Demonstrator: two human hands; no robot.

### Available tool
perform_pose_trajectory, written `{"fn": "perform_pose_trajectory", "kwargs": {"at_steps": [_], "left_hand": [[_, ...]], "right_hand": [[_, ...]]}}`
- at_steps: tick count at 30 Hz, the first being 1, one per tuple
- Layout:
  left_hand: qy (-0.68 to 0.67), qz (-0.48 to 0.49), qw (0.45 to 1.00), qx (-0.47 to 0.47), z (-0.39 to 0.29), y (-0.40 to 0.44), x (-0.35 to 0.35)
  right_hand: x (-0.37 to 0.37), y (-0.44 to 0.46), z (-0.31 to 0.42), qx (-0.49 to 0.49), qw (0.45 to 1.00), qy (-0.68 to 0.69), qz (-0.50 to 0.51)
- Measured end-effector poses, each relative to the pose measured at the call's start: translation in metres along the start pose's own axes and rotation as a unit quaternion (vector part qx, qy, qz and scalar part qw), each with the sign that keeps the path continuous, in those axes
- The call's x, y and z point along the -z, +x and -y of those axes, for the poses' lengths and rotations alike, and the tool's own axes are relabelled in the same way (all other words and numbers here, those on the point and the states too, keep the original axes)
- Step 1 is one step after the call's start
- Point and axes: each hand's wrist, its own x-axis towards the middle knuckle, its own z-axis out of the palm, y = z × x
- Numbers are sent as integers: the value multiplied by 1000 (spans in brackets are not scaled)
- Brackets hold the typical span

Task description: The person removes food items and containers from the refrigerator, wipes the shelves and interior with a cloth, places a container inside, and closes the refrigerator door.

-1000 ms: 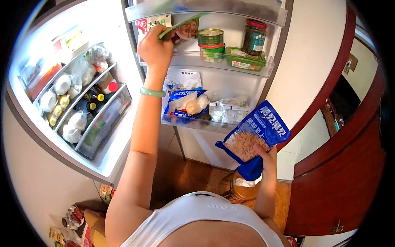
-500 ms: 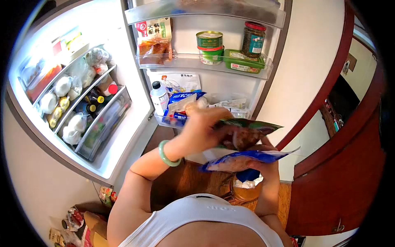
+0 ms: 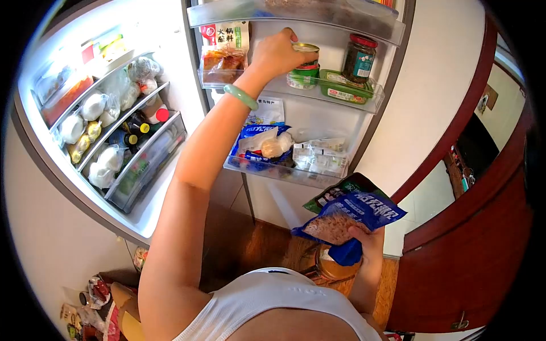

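My left hand [image 3: 280,54], with a green bangle on its wrist, reaches to the fridge door's middle shelf. Its fingers curl round a tin can [image 3: 307,48] that has a gold rim and stands on a second, green and red can [image 3: 302,78]. Low on the right, my right hand [image 3: 369,241] pinches a blue food bag [image 3: 335,224] with a clear window showing pale brown contents. A dark green bag [image 3: 352,183] is held behind it, mostly covered. Below them hangs a dark blue piece [image 3: 345,253].
A dark jar [image 3: 358,59] and a green tub [image 3: 344,88] share the can's shelf with a hotpot seasoning packet [image 3: 233,37]. Packets [image 3: 321,156] fill the lower door shelf [image 3: 278,170]. The lit fridge compartment [image 3: 162,187] is at left, a stool [image 3: 335,270] below.
My left hand has left the bags and moved up to the cans. My right hand keeps both bags, now overlapped and turned with the blue one facing me.
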Motion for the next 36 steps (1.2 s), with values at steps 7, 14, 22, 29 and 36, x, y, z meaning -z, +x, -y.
{"fn": "perform_pose_trajectory", "kwargs": {"at_steps": [7,14,22,29,36], "left_hand": [[53,-11,998,-19,30,0,33],[171,60,981,-67,37,-10,42],[156,220,959,-91,35,-10,40],[87,201,960,-178,30,5,13],[30,264,953,-148,26,13,-10]], "right_hand": [[14,-9,6,-9,1000,0,-18],[17,-11,0,-15,999,-28,4],[17,-9,-4,-19,999,-6,28],[17,-5,-12,-34,999,-15,38],[15,-3,-17,-43,998,-8,39]]}}
